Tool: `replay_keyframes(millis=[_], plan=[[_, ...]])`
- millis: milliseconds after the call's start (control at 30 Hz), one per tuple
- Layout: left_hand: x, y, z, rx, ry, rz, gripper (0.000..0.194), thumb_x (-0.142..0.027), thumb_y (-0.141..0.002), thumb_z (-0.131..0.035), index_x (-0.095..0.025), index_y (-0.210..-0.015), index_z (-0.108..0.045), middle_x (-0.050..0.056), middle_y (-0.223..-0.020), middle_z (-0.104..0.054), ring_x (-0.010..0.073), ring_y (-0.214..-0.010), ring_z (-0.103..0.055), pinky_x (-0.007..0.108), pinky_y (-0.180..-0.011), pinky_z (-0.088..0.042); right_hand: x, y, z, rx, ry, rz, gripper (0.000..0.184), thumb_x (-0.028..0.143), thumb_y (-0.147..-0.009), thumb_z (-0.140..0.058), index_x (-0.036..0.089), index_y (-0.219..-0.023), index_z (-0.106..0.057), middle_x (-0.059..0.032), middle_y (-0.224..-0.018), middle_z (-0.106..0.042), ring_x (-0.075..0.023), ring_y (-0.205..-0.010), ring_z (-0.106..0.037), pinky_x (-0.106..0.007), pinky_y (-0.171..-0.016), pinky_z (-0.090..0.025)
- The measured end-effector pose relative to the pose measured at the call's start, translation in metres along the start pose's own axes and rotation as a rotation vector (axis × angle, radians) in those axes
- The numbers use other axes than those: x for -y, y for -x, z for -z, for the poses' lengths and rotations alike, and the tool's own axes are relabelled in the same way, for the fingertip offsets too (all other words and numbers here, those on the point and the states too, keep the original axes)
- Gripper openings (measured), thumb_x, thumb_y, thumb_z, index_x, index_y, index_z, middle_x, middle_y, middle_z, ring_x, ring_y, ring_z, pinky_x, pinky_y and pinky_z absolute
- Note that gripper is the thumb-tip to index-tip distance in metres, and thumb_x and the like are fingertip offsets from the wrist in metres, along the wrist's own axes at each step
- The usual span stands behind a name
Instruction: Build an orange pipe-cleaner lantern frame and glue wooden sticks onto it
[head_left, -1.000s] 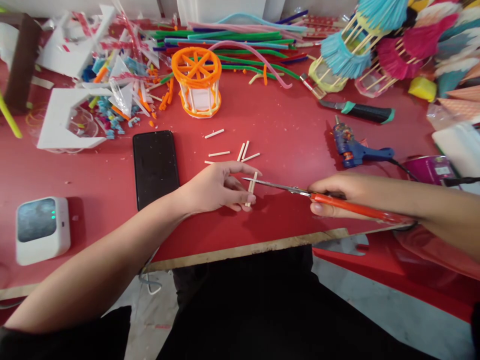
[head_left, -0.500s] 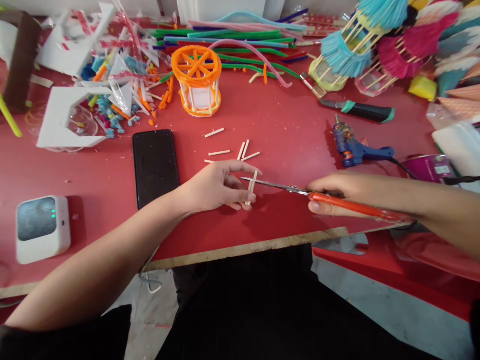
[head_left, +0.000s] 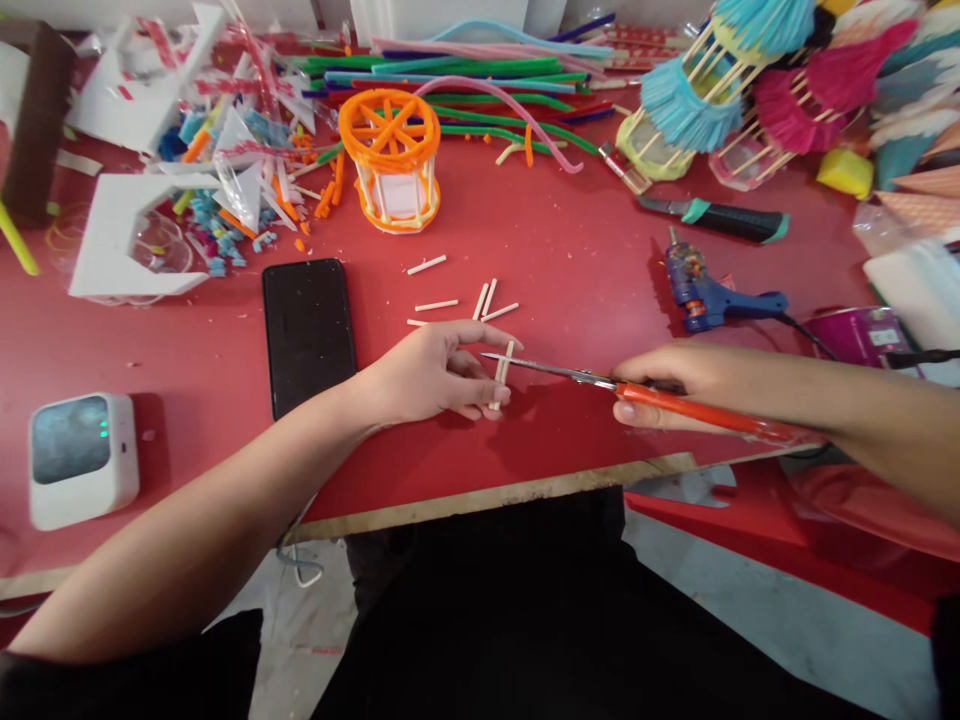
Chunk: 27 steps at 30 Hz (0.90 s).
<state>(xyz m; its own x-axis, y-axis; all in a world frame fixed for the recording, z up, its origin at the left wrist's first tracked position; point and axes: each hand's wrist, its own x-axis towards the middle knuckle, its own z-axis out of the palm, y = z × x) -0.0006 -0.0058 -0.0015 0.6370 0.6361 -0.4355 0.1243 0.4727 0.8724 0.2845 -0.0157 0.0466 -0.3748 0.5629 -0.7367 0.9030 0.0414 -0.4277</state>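
Note:
My left hand [head_left: 424,375] pinches short pale wooden sticks [head_left: 505,365] between thumb and fingers, holding them nearly upright just above the table. It looks like two sticks side by side. My right hand [head_left: 660,368] is wrapped around scissors with orange handles [head_left: 675,404]. Their metal blades point left and lie across the upper part of the sticks; whether they are parted there is too fine to tell. Beyond my left fingers, several cut stick pieces [head_left: 437,305] lie loose on the red table [head_left: 570,440].
A black phone [head_left: 309,335] lies by my left wrist. Farther back stands an orange pipe-cleaner frame [head_left: 390,135] with stick posts. At right are a blue glue gun [head_left: 705,290] and a utility knife [head_left: 731,220]. Left are a white device [head_left: 84,460] and foam scraps [head_left: 112,235].
The whole view has shifted very slightly. Both hands, the sticks and the scissors keep the same places relative to each other.

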Motion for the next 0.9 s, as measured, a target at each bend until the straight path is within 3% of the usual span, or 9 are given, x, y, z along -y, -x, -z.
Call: replay_keyframes(millis=[167,500,900], plan=[[-0.0002,-0.0002,-0.0001,0.003,-0.009,0.002,0.044,-0.011,-0.081,-0.076,-0.015,-0.122,-0.062,0.003,-0.078,-0.076,0.0130,-0.068,-0.074,0.020,-0.060,-0.059,0.0084,0.0016,0.0031,0.016,0.003,-0.067,0.071,0.092,-0.067,-0.053,0.022,-0.063,-0.046,0.0014,-0.062,-0.044,-0.0126,-0.056,-0.043,-0.026,-0.049,-0.031],[-0.0009,-0.0003,0.0004,0.008,-0.004,0.004,0.042,-0.010,-0.082,-0.074,-0.014,-0.122,-0.061,0.004,-0.079,-0.076,0.0132,-0.069,-0.074,0.020,-0.059,-0.060,0.0012,0.0021,0.0032,0.026,0.022,-0.038,0.066,0.087,-0.072,-0.055,0.022,-0.065,-0.047,0.0016,-0.063,-0.046,-0.0124,-0.056,-0.044,-0.026,-0.049,-0.031],[-0.0007,0.0001,-0.0002,-0.003,-0.004,0.004,0.043,-0.013,-0.079,-0.077,-0.016,-0.120,-0.063,0.004,-0.078,-0.076,0.0146,-0.069,-0.074,0.022,-0.060,-0.059,0.0049,0.0005,0.0026,-0.007,0.039,-0.040,0.067,0.088,-0.069,-0.057,0.022,-0.060,-0.047,0.0018,-0.059,-0.045,-0.0118,-0.052,-0.041,-0.026,-0.046,-0.030]])
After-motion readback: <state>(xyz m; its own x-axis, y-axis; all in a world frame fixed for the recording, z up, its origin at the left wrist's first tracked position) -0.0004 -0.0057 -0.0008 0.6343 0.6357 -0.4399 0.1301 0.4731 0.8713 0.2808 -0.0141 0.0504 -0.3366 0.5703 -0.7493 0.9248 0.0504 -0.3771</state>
